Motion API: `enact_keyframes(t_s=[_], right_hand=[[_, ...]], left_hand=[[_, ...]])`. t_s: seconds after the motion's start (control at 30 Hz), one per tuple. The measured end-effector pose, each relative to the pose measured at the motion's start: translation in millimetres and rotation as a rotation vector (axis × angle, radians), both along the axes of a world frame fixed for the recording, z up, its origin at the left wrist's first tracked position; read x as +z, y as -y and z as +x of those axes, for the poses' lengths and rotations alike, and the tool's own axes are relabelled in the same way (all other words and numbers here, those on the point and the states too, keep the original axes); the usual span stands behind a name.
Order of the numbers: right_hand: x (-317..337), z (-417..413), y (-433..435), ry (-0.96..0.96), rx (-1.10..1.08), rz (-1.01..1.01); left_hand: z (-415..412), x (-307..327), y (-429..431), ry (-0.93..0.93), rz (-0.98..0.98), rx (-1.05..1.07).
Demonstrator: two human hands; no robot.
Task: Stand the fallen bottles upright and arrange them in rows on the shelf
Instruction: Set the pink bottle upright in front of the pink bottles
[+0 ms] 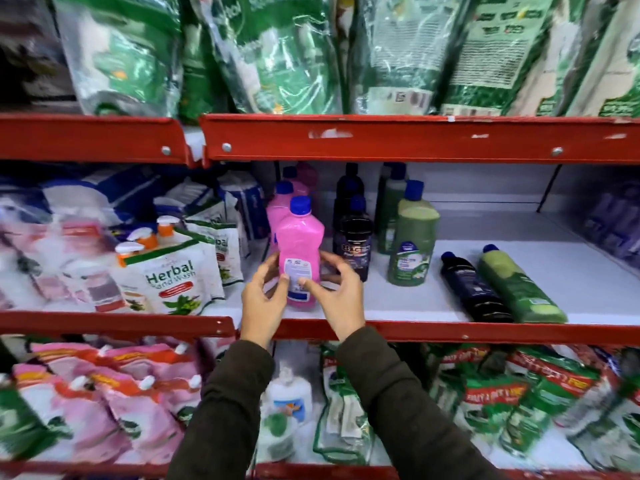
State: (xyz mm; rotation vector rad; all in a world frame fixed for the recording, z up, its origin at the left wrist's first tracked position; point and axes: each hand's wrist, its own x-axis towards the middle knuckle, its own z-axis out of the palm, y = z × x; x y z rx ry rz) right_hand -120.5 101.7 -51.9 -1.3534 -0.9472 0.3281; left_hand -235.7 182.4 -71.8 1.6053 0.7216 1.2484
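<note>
On the white shelf (433, 299), both hands' fingers lightly touched the front pink bottle (300, 251), standing up. Two bottles, black (472, 285) and green (519, 285), lay fallen, waiting.

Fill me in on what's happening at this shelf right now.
A person is tidying bottles on the middle shelf. The left hand and right hand are at the front pink bottle, which stands upright near the shelf edge, thumbs on its label. Pink, dark and green bottles stand in rows behind and beside it. Two remain fallen to the right: a dark bottle and a green bottle.
</note>
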Motion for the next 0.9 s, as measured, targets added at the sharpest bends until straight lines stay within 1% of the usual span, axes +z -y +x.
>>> enact_keyframes(t_s=[0.17, 0.27, 0.37, 0.5, 0.57, 0.67, 0.77, 0.9], right_hand=[[-11.7, -18.7, -23.6, 0.041, -0.015, -0.011], [-14.9, -19.6, -25.8, 0.006, -0.008, 0.005], [-18.9, -16.8, -24.7, -0.043, -0.004, 0.01], [-20.7, -14.3, -24.2, -0.038, 0.001, -0.032], [-19.7, -13.5, -24.4, 0.009, -0.012, -0.089], [-17.9, -13.7, -24.4, 0.066, 0.075, -0.157], [-18.4, -14.4, -22.5, 0.025, 0.226, -0.165], [-17.7, -13.6, -22.3, 0.033, 0.278, -0.219]], left_hand=[[-14.0, -10.9, -17.4, -0.002, -0.01, 0.009], [-16.6, -11.7, -17.6, -0.02, 0.001, 0.006], [-18.7, -11.4, -19.9, 0.018, -0.002, 0.023], [-18.3, -9.3, -21.7, 0.001, -0.001, 0.067], [-19.3, -9.4, -23.1, -0.016, -0.008, 0.087], [-23.4, -9.1, -24.8, -0.072, -0.004, 0.034], [-25.5, -6.4, -26.9, -0.151, 0.012, -0.04], [-25.0, -4.4, -28.3, -0.154, -0.082, -0.171]])
